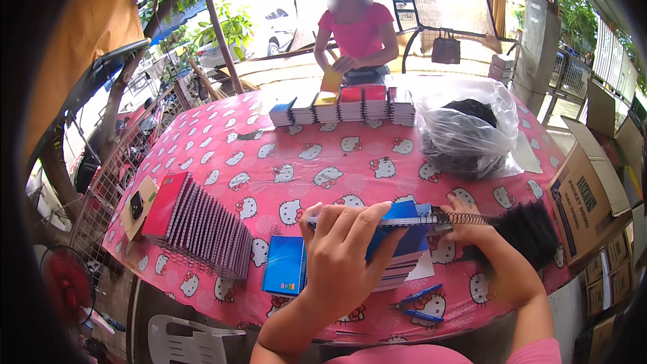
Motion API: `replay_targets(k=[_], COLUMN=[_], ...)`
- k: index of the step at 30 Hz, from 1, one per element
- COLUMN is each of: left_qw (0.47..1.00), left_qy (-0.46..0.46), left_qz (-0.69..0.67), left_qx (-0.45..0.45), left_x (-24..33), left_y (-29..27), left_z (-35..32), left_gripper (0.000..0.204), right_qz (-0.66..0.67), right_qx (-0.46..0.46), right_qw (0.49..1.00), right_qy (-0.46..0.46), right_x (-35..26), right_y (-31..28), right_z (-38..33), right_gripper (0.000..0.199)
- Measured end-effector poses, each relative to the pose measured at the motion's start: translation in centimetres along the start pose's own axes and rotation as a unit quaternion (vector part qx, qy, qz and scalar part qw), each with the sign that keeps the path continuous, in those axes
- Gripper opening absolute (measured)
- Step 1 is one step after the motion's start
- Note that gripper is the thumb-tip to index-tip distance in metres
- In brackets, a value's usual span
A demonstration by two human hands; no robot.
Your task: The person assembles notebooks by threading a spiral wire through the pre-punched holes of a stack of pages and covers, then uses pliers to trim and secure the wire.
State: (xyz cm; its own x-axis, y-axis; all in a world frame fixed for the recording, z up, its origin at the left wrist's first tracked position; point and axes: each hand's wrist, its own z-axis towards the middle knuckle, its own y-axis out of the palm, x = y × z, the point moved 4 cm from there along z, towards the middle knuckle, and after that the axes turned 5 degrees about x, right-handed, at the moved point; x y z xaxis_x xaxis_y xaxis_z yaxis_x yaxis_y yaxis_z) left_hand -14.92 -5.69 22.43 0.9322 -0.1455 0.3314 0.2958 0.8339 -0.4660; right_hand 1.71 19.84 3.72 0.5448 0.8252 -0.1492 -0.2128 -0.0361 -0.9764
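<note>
Where the head view showed the left hand (342, 243): lower centre of the frame, firmly gripping a notebook (414, 220), which lay edge-on at centre.
Right hand (472, 230): right of centre, at the notebook's dark coil (468, 217); I could not tell whether it pinched it.
Black coil pile (529, 232): lay at right, near the right hand.
Co-worker (354, 34): stood top centre, behind 6 stacks of notebooks (351, 106).

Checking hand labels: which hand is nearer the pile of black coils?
Right. The right hand is just left of the pile of black coils; the left hand is farther off on that same side.
</note>
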Motion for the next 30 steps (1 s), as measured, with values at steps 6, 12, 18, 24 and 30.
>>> replay_targets(k=[6, 12, 18, 24, 30], left_qw=[1.000, 0.999, 0.999, 0.996, 0.912], left_qy=[0.017, 0.029, -0.031, -0.066, -0.186], left_qz=[0.003, -0.008, -0.024, -0.057, -0.356], left_qx=[0.015, 0.038, 0.024, -0.003, 0.083], left_x=[0.5, 0.4, 0.2, 0.2, -4.3], left_y=[-0.1, -0.1, 0.4, -0.2, -0.3], left_z=[0.9, 1.1, 1.7, 2.0, -1.4], left_gripper=[0.035, 0.034, 0.041, 0.051, 0.035], right_qz=[0.030, 0.628, 0.209, 0.111, 0.277], right_qx=[-0.059, 0.209, 0.148, 0.170, 0.079], right_qw=[0.996, 0.749, 0.950, 0.965, 0.943], right_qy=[0.060, 0.026, -0.180, -0.167, -0.166], right_x=[1.3, -2.7, -8.5, -9.6, -13.0], right_y=[3.1, -14.2, -20.5, -20.9, -21.0], right_z=[1.6, 3.1, 4.1, 5.4, 6.0], right_gripper=[0.046, 0.030, 0.027, 0.028, 0.049])
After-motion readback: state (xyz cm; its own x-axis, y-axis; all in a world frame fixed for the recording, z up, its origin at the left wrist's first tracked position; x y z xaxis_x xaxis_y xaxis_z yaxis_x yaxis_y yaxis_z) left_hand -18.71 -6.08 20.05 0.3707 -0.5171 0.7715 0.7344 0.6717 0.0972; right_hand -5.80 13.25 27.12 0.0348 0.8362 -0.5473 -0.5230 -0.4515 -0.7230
